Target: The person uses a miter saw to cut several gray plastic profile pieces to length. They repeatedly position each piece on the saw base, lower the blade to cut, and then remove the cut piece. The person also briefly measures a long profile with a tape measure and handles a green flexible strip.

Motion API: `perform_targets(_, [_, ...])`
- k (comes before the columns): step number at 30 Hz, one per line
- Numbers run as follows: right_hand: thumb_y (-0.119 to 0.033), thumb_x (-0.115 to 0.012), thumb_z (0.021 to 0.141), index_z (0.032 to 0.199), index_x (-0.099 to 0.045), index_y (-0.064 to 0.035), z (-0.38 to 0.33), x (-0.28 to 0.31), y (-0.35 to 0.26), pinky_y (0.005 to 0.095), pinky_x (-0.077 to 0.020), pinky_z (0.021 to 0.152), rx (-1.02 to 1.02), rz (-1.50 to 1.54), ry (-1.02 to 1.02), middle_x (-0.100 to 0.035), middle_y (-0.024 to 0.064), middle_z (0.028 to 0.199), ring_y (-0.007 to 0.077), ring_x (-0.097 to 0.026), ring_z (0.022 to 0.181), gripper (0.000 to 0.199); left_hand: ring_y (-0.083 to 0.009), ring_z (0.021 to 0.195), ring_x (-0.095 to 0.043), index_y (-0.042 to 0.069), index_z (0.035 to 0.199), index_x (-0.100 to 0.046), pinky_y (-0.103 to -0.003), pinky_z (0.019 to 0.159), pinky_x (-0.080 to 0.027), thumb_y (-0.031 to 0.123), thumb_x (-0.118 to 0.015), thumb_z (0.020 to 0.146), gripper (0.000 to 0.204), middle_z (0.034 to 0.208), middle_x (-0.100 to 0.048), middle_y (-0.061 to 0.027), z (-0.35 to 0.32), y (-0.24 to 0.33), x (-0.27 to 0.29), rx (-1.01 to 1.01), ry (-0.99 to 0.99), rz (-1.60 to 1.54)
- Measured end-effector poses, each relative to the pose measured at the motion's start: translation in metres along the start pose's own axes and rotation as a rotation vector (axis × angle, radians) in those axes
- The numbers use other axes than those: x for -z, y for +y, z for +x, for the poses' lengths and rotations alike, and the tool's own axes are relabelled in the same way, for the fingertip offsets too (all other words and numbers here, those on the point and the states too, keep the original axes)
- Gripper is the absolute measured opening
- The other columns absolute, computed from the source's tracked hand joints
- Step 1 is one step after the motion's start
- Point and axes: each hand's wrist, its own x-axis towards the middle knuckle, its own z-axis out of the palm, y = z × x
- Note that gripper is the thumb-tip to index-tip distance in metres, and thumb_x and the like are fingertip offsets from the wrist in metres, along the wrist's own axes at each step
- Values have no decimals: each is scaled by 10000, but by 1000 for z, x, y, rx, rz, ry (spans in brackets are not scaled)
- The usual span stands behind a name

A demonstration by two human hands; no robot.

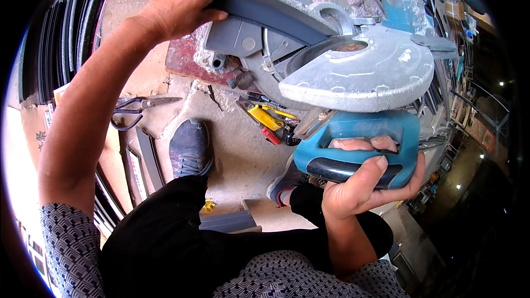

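A miter saw stands in front of me, its grey blade guard (359, 74) dusted white. My right hand (367, 179) is wrapped round the saw's teal handle (406, 143), fingers through the loop and thumb over the black lower grip. Up at the left, my left hand (185, 8) grips the near end of a dark grey profile strip (270, 19), thumb on one side and fingers on the other. That strip lies along the saw's fence and runs toward the blade guard. The guard hides the blade and the strip's far end.
Scissors (146, 104) lie on the floor beside my shoe (190, 146). A yellow utility knife (264, 116) and other small tools lie below the saw. Long dark profiles (69, 27) stand at the left. A short grey profile piece (229, 222) rests between my legs.
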Motion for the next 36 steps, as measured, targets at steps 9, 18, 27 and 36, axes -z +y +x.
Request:
perform_targets(9, [-107, -452, 976, 1434, -149, 92, 1, -1, -1, 292, -559, 701, 1, 1, 0, -610, 68, 644, 147, -608, 698, 584, -345, 1206, -632, 25, 1365, -576, -449, 1096, -492, 422, -636, 1013, 534, 1258, -662, -191, 2, 7, 4, 37, -46, 20])
perform_targets(18, [-119, -469, 973, 1433, -161, 82, 1, -1, 0, 284, -550, 707, 8, -2, 2, -600, 48, 612, 152, -593, 737, 589, -345, 1201, -630, 22, 1339, -585, -443, 1097, -481, 383, -659, 1006, 498, 1239, -667, -189, 3, 7, 2, 41, -41, 18])
perform_targets(27, [-115, -459, 971, 1442, -158, 74, 1, -2, -1, 307, -540, 742, -3, -5, 10, -600, 54, 609, 152, -594, 710, 590, -347, 1206, -628, 21, 1336, -595, -437, 1101, -472, 392, -654, 1009, 498, 1238, -670, -187, 2, 6, 6, 30, -32, -3])
perform_targets(36, [-103, -447, 972, 1451, -155, 64, 1, -2, 0, 317, -546, 762, 6, 2, -4, -606, 65, 631, 150, -601, 707, 586, -341, 1252, -615, 12, 1378, -577, -436, 1132, -459, 394, -644, 1015, 532, 1286, -661, -194, 4, 12, 12, 77, -106, 17])
